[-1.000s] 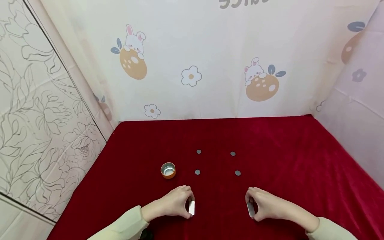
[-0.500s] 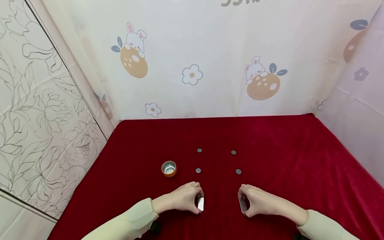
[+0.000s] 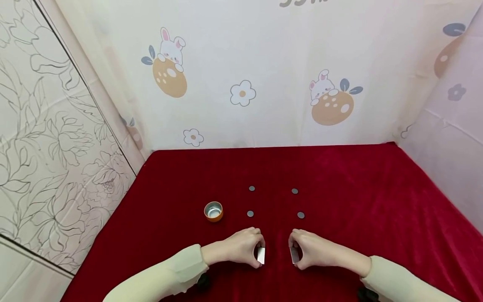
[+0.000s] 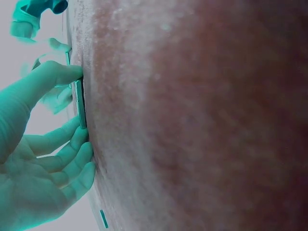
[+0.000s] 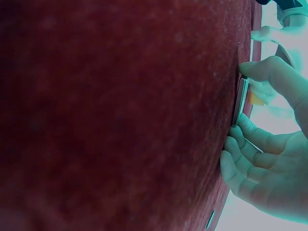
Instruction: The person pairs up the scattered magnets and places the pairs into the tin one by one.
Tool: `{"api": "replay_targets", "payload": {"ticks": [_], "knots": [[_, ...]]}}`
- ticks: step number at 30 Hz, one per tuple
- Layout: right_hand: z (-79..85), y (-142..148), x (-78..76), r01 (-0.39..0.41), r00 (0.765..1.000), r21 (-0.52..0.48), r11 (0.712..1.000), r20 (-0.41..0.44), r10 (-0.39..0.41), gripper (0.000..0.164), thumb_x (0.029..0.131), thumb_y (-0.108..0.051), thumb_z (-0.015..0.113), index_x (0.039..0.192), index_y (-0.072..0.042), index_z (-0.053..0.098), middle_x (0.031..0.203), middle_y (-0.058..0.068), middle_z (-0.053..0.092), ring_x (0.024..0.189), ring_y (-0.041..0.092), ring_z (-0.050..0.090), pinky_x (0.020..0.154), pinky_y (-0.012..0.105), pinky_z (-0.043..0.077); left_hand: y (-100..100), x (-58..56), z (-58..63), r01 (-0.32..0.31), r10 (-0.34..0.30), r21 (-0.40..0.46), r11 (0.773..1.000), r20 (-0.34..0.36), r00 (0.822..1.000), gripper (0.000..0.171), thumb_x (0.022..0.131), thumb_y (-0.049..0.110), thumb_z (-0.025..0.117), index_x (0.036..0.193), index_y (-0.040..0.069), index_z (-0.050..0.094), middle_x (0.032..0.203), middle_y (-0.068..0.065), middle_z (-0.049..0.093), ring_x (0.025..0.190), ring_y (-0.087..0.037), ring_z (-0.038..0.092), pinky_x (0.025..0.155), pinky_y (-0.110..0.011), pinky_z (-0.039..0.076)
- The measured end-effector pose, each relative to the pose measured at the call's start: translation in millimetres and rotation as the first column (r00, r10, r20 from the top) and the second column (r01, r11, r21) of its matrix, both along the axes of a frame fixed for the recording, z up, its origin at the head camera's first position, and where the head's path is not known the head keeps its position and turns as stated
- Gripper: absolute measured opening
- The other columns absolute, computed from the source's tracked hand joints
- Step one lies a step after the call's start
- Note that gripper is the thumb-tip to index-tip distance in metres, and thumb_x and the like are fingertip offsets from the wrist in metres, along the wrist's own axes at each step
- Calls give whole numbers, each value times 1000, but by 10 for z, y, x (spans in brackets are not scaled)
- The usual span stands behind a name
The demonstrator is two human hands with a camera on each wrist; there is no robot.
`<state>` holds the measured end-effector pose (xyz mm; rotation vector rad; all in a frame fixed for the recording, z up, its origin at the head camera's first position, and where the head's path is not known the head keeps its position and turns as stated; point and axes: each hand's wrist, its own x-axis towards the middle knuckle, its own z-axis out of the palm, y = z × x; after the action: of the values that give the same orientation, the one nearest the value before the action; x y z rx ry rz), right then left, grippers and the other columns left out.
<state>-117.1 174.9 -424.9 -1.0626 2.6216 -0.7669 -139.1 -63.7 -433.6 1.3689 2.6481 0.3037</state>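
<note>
In the head view my left hand (image 3: 241,247) holds a small silvery rectangular plate (image 3: 261,256) between thumb and fingertips. Facing it, my right hand (image 3: 317,249) pinches a similar plate (image 3: 294,255) by its ends. A short gap of red cloth separates the two plates. From the left wrist, the left plate (image 4: 81,105) is seen edge-on, low against the cloth, with the thumb at one end and fingertips at the other. The right wrist view shows the right plate (image 5: 240,101) gripped the same way. Whether either plate touches the cloth, I cannot tell.
Several small grey discs, one a far-left disc (image 3: 252,188) and one a near-right disc (image 3: 300,215), lie spread beyond the hands. Left of them stands a shallow round orange tin (image 3: 213,218), silvery inside. Red cloth (image 3: 358,188) covers the table up to a printed curtain (image 3: 279,109).
Both hands have moved toward each other with their plates, so the gap between the plates has narrowed. The discs and tin keep their places on the cloth; the head view has shifted slightly.
</note>
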Motion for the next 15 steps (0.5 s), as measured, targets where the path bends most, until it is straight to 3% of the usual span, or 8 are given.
{"api": "replay_targets", "payload": {"ticks": [15], "knots": [[4,-176,-12,-8,1000,28,1000,-27,9,28,59,-14,72,78,-14,51,73,-12,41,65,-1,37,57,15,37,109,10,-31,14,-13,23,1000,-42,999,34,63,37,75,85,15,62,75,11,47,69,0,41,61,-6,32]]}}
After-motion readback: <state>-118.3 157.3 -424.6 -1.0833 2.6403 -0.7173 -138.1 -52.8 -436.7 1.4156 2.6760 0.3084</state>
